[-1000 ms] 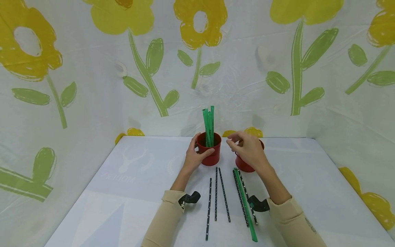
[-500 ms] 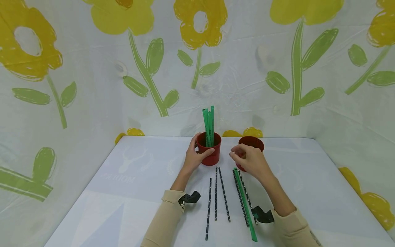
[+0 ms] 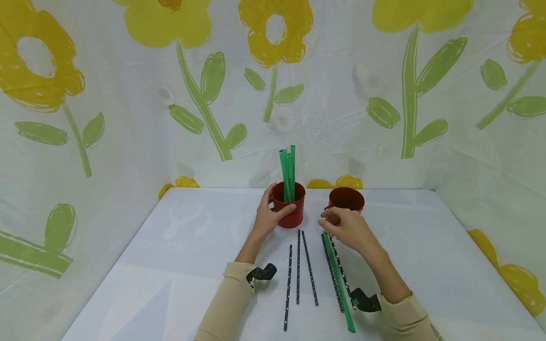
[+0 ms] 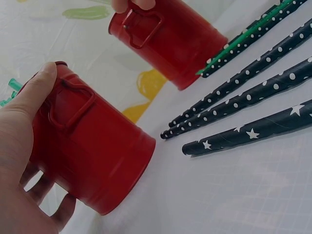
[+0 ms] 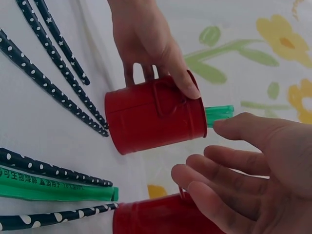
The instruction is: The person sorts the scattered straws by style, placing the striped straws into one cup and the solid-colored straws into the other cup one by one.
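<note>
My left hand [image 3: 266,218] grips a small red metal pail [image 3: 294,219] from its left side, thumb across the front near the rim. Several green paper-wrapped straws [image 3: 288,173] stand upright in that pail. My right hand [image 3: 347,228] hovers in front of a second red pail [image 3: 346,198], its fingers loosely bent and holding nothing in the right wrist view. Just below it on the table lies one green wrapped straw [image 3: 340,282] between two black dotted straws [image 3: 332,273]. Further left lie two more dotted straws [image 3: 298,270] and a black star-patterned straw [image 4: 253,132].
The white table [image 3: 170,274] reaches back to a pale curtain [image 3: 332,109] printed with yellow flowers, which also hangs along both sides. A black wrist camera [image 3: 263,272] sits at the left cuff and another camera [image 3: 364,300] at the right cuff.
My right hand has drawn back from above the right pail, down and toward me, uncovering the pail's opening. My left hand stays on the left pail, and the straws have not moved.
</note>
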`<state>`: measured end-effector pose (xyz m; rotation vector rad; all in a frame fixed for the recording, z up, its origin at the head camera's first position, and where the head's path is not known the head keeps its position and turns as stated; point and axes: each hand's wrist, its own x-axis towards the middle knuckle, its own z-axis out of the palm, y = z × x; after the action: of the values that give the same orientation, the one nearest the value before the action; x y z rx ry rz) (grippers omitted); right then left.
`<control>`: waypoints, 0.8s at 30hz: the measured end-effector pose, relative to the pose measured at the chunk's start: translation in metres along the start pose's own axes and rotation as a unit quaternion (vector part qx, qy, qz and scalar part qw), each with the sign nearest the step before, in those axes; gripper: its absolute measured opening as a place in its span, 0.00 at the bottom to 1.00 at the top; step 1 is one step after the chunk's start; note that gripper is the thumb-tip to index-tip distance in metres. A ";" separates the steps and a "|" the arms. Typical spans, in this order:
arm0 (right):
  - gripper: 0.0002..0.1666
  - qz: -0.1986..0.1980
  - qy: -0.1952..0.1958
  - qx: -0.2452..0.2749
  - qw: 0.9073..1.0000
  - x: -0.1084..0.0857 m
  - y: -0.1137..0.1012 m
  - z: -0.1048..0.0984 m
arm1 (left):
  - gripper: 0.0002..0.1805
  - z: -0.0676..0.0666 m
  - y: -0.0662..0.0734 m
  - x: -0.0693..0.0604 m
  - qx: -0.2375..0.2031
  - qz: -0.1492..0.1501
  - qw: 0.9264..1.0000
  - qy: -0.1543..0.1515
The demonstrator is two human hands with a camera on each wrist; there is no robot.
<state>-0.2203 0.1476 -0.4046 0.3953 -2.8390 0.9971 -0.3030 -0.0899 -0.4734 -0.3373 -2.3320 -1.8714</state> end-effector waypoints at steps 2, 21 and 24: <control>0.18 0.005 -0.004 -0.004 1.000 0.000 0.000 0.000 | 0.47 0.000 0.000 0.000 0.000 -0.001 1.000 0.000; 0.20 0.069 -0.115 -0.041 0.990 0.002 0.003 0.010 | 0.47 0.000 0.000 0.000 -0.003 0.003 1.000 -0.001; 0.21 0.083 -0.130 -0.047 0.987 0.001 0.003 0.012 | 0.47 0.000 0.000 0.000 -0.003 0.003 1.000 -0.002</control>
<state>-0.2221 0.1416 -0.4157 0.3034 -3.1843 0.8919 -0.3032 -0.0900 -0.4734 -0.3484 -2.3247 -1.8768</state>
